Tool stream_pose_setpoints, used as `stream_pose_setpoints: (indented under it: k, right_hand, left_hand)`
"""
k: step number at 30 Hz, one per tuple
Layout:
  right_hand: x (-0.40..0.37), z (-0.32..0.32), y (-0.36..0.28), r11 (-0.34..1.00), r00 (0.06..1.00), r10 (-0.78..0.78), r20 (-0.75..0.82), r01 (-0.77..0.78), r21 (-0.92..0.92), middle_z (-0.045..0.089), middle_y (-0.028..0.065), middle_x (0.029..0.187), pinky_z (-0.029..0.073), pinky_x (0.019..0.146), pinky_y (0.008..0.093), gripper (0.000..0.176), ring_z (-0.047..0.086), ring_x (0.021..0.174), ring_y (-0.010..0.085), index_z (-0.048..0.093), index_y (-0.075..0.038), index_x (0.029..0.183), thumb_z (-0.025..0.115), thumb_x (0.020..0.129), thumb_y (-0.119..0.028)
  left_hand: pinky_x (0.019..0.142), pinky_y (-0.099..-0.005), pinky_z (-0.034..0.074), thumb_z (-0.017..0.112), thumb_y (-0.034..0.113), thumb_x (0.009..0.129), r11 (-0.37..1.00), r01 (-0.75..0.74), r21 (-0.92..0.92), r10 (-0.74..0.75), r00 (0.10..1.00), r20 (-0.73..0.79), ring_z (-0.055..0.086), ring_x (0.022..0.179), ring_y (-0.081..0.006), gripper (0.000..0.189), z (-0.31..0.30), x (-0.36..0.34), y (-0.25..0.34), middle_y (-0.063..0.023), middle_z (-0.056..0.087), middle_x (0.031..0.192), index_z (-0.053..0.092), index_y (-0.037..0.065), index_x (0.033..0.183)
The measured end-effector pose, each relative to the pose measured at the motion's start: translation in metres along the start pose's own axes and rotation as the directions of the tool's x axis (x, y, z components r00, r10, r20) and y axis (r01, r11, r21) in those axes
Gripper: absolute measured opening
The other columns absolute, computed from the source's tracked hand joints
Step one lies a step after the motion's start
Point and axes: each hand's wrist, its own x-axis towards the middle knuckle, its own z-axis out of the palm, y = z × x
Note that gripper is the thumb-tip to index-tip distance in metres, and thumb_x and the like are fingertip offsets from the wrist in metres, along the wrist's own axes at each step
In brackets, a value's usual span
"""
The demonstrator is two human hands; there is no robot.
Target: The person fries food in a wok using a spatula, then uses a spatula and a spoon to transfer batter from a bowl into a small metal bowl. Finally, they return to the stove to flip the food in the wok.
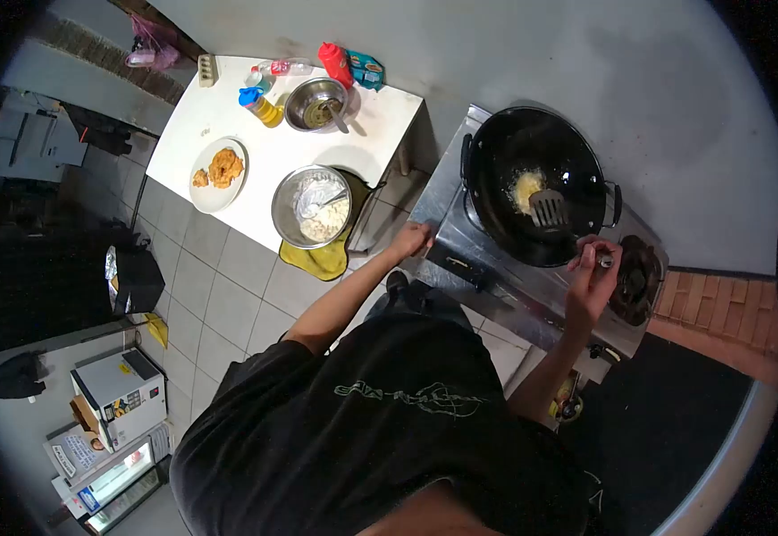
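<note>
A large black wok sits on the metal stove, with a pale yellow piece of food frying in it. My right hand is closed round the handle of a slotted spatula, whose blade is inside the wok beside the food. At the stove's left front edge, my left hand rests with its fingers curled against the metal; whether it grips anything is hidden. On the white table, a steel bowl holds white flour and a utensil.
The table also bears a plate of fried pieces, a smaller steel bowl with a spoon, a yellow bottle and a red bottle. A yellow cloth hangs off its edge. A second burner lies right of the wok.
</note>
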Motion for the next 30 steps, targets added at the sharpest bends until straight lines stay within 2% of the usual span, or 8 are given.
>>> stream_pose_setpoints:
  k: [5, 13, 15, 17, 21, 23, 26, 30]
  right_hand:
    - [0.019, 0.010, -0.012, 0.989, 0.996, -0.019, 0.087, 0.031, -0.148, 0.053, 0.0073, 0.091, 0.038, 0.060, 0.0208, 0.007, 0.043, 0.064, 0.0073, 0.045, -0.003, 0.097, 0.045, 0.094, -0.008]
    - [0.041, -0.019, -0.011, 0.972, 0.967, 0.072, 0.243, -0.014, -0.233, 0.053, 0.0015, 0.085, 0.039, 0.059, 0.0219, 0.009, 0.043, 0.063, 0.0073, 0.044, -0.005, 0.095, 0.050, 0.093, -0.012]
    - [0.042, -0.031, -0.002, 0.979, 0.957, 0.092, 0.276, -0.036, -0.202, 0.053, 0.0016, 0.084, 0.039, 0.058, 0.0226, 0.008, 0.044, 0.063, 0.0069, 0.044, -0.005, 0.095, 0.050, 0.093, -0.010]
    - [0.042, -0.039, 0.004, 0.980, 0.953, 0.103, 0.287, -0.047, -0.194, 0.053, 0.0022, 0.083, 0.040, 0.059, 0.0234, 0.008, 0.045, 0.064, 0.0073, 0.044, -0.004, 0.094, 0.051, 0.092, -0.010]
    - [0.041, -0.053, 0.006, 0.969, 0.948, 0.046, 0.315, 0.034, -0.245, 0.056, 0.0058, 0.080, 0.043, 0.063, 0.0261, 0.011, 0.050, 0.067, 0.0112, 0.044, -0.003, 0.093, 0.051, 0.092, -0.011]
    - [0.046, -0.062, 0.006, 0.963, 0.948, 0.032, 0.316, 0.056, -0.265, 0.057, 0.0078, 0.080, 0.044, 0.064, 0.0271, 0.012, 0.052, 0.068, 0.0143, 0.044, -0.002, 0.092, 0.051, 0.092, -0.012]
    - [0.054, -0.066, 0.007, 0.952, 0.945, -0.027, 0.325, 0.123, -0.279, 0.058, 0.0106, 0.080, 0.044, 0.064, 0.0287, 0.014, 0.054, 0.067, 0.0196, 0.044, -0.002, 0.092, 0.051, 0.092, -0.014]
    - [0.058, -0.063, 0.008, 0.952, 0.940, -0.029, 0.340, 0.129, -0.276, 0.059, 0.0111, 0.078, 0.044, 0.061, 0.0301, 0.017, 0.055, 0.063, 0.0232, 0.045, -0.003, 0.093, 0.052, 0.092, -0.018]
  left_hand:
    - [0.037, -0.0259, 0.025, 0.047, 0.052, 0.089, 0.992, 0.123, -0.036, -0.121, 0.992, 0.033, 0.034, 0.039, -0.0079, 0.049, -0.003, -0.024, 0.009, 0.0045, 0.039, 0.049, 0.053, 0.011, 0.062]
    - [0.037, -0.0230, 0.020, 0.051, 0.047, 0.091, 0.998, 0.059, 0.013, -0.058, 0.998, -0.027, 0.029, 0.038, -0.0050, 0.045, 0.021, -0.045, 0.043, 0.0057, 0.036, 0.048, 0.046, 0.013, 0.060]
    - [0.036, -0.0224, 0.020, 0.047, 0.044, 0.093, 0.986, 0.041, -0.162, -0.025, 0.995, 0.094, 0.029, 0.037, -0.0053, 0.046, 0.035, -0.049, 0.051, 0.0054, 0.037, 0.047, 0.045, 0.013, 0.060]
    - [0.036, -0.0225, 0.020, 0.044, 0.042, 0.095, 0.980, 0.039, -0.194, -0.019, 0.994, 0.104, 0.030, 0.036, -0.0059, 0.045, 0.047, -0.049, 0.053, 0.0051, 0.036, 0.046, 0.045, 0.013, 0.060]
    - [0.037, -0.0237, 0.020, 0.045, 0.039, 0.095, 0.949, -0.010, -0.314, 0.005, 1.000, -0.018, 0.028, 0.036, -0.0062, 0.043, 0.065, -0.035, 0.041, 0.0055, 0.036, 0.047, 0.047, 0.013, 0.061]
    - [0.037, -0.0243, 0.020, 0.046, 0.040, 0.094, 0.983, -0.077, -0.166, 0.054, 0.989, -0.136, 0.028, 0.038, -0.0054, 0.046, 0.069, -0.022, 0.026, 0.0058, 0.038, 0.047, 0.048, 0.013, 0.057]
    - [0.037, -0.0244, 0.019, 0.048, 0.044, 0.092, 0.981, -0.152, -0.123, 0.113, 0.954, -0.278, 0.028, 0.039, -0.0049, 0.051, 0.075, -0.017, 0.014, 0.0056, 0.039, 0.047, 0.048, 0.012, 0.052]
    - [0.036, -0.0253, 0.020, 0.047, 0.047, 0.091, 0.991, 0.036, -0.125, -0.076, 0.940, -0.333, 0.031, 0.035, -0.0080, 0.057, 0.074, -0.032, 0.027, 0.0036, 0.039, 0.043, 0.044, 0.012, 0.046]
